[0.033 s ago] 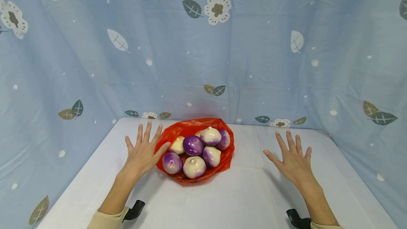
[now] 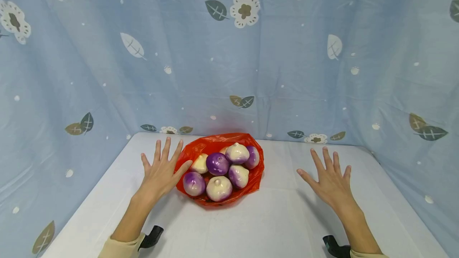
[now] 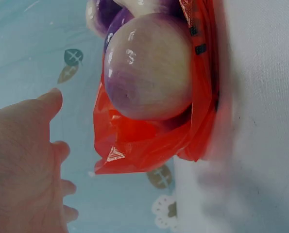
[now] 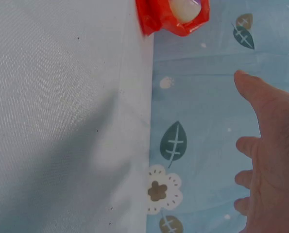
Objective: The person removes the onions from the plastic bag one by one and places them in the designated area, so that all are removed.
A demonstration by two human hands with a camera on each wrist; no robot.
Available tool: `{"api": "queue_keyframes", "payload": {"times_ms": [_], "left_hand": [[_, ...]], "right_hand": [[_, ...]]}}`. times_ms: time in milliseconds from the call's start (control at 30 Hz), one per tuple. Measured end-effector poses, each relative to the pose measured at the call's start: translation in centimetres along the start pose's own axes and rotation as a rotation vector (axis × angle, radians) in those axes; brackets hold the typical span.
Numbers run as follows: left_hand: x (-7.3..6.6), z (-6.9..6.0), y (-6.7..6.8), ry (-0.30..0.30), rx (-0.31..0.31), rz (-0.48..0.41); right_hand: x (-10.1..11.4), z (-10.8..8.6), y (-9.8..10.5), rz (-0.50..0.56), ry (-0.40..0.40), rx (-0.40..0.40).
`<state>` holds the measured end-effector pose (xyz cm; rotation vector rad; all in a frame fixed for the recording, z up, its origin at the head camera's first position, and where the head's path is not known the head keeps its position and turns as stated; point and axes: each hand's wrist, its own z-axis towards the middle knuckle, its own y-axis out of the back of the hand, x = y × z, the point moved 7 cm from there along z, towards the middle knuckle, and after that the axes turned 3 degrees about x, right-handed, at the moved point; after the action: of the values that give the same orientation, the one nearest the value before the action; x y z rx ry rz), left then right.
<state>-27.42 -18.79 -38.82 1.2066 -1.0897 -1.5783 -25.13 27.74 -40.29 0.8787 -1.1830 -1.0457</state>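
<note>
An open red plastic bag (image 2: 255, 180) sits on the white table, holding several glossy purple-and-white turnips (image 2: 219, 188). My left hand (image 2: 159, 176) hovers just left of it, fingers straight and spread. In the head view the thumb overlaps the bag's left rim, but the left wrist view shows a gap between hand (image 3: 25, 160) and bag (image 3: 134, 158). To the right, well apart from the bag, my right hand (image 2: 332, 186) is held above the table with its fingers spread. Neither hand holds anything. The lower turnips are partly hidden by the bag.
The white tablecloth (image 2: 272, 226) covers the table around the bag. A blue curtain (image 2: 287, 43) printed with leaves and flowers hangs behind and along both sides. Black wrist mounts (image 2: 152, 237) show below each hand, and the right hand's shadow falls on the cloth.
</note>
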Motion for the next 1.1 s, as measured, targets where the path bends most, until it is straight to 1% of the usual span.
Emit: {"api": "queue_keyframes", "payload": {"times_ms": [300, 600, 900, 1000, 1100], "left_hand": [[-0.08, 0.33, -0.28, -0.009, -0.001, 0.007], [-0.02, 0.26, -0.03, -0.017, -0.025, -0.004], [-0.02, 0.54, 0.05, -0.027, -0.033, -0.008], [-0.11, 0.63, 0.01, -0.037, -0.038, -0.019], [-0.3, 0.74, 0.02, -0.067, -0.06, -0.041]], "right_hand": [[-0.3, -0.05, -0.04, 0.004, -0.006, -0.001], [-0.31, -0.05, 0.02, -0.006, -0.013, -0.008], [-0.35, 0.26, 0.13, -0.004, -0.011, -0.009], [-0.32, 0.19, -0.01, 0.004, -0.003, -0.013], [-0.18, 0.11, 0.04, 0.013, 0.017, -0.037]]}}
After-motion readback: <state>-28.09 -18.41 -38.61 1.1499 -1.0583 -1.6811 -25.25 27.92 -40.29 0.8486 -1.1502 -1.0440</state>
